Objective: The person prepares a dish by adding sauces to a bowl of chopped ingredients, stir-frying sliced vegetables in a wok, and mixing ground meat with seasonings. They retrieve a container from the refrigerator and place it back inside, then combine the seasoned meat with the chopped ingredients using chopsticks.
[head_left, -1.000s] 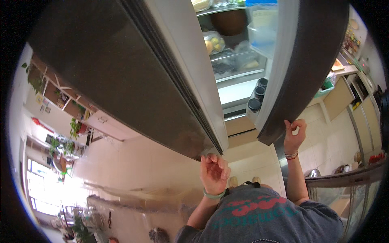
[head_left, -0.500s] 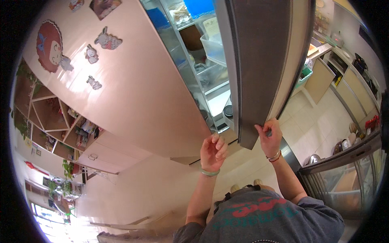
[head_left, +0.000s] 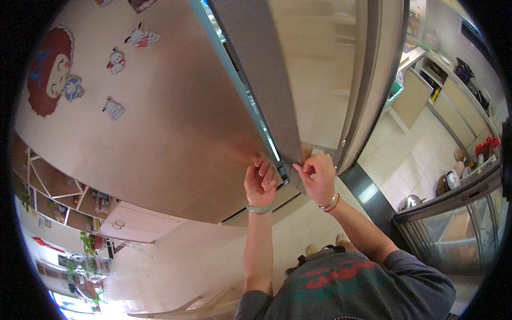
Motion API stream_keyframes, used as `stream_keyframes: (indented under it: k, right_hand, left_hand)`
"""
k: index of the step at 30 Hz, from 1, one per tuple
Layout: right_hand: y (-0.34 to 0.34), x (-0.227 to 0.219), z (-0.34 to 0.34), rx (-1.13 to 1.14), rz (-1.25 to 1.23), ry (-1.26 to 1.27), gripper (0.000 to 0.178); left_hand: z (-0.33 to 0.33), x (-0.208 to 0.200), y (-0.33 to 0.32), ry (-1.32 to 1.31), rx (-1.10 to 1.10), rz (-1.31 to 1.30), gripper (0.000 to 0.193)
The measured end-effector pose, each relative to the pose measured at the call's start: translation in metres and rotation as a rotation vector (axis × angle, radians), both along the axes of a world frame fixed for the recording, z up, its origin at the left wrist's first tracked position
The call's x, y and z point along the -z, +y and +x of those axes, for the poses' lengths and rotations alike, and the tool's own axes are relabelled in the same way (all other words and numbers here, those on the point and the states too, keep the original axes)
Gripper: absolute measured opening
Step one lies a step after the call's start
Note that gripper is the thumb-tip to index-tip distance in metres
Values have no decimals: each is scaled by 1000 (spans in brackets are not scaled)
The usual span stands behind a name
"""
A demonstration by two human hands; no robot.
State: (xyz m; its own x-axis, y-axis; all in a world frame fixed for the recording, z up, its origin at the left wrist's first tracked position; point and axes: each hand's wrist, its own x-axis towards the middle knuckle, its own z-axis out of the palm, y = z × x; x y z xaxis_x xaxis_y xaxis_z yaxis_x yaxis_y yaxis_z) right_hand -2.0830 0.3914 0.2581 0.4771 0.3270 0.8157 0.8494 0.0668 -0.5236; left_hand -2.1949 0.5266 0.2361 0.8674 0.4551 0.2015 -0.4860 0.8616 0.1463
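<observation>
A refrigerator door (head_left: 320, 69) with a glossy front and a dark edge stands a narrow, lit gap away from the refrigerator body. My right hand (head_left: 319, 178) is closed on this door's lower corner, thumb against the dark edge. Just left of the gap, my left hand (head_left: 261, 184) is loosely curled and holds nothing. It is beside the pinkish refrigerator panel (head_left: 170, 133), low down; I cannot tell if the fingers touch it. Cartoon stickers, among them a red-haired figure (head_left: 52, 72), dot that panel. Only a sliver of the lit interior (head_left: 255, 104) shows.
To the right, a sliding glass door (head_left: 453, 229) stands beside a dark floor threshold (head_left: 368, 189). Beyond it are kitchen cabinets (head_left: 458, 109), a metal pot (head_left: 412, 201) and a green bin (head_left: 396, 92). A shelf unit (head_left: 58, 186) with potted plants nearby is at the left.
The refrigerator door has swung left with my right hand on it. The gap has narrowed, hiding the shelves and containers. My left hand has shifted slightly left and curled more.
</observation>
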Motion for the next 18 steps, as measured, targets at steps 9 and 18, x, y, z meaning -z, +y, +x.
stream_keyframes:
  k: [9, 18]
  right_hand:
    - [51, -1, 11, -406, 39, 367, 22]
    - [17, 1, 90, -964, -85, 936, 27]
  left_hand:
    - [2, -2, -15, 206, -161, 79, 21]
    - [107, 3, -92, 478, -453, 240, 23]
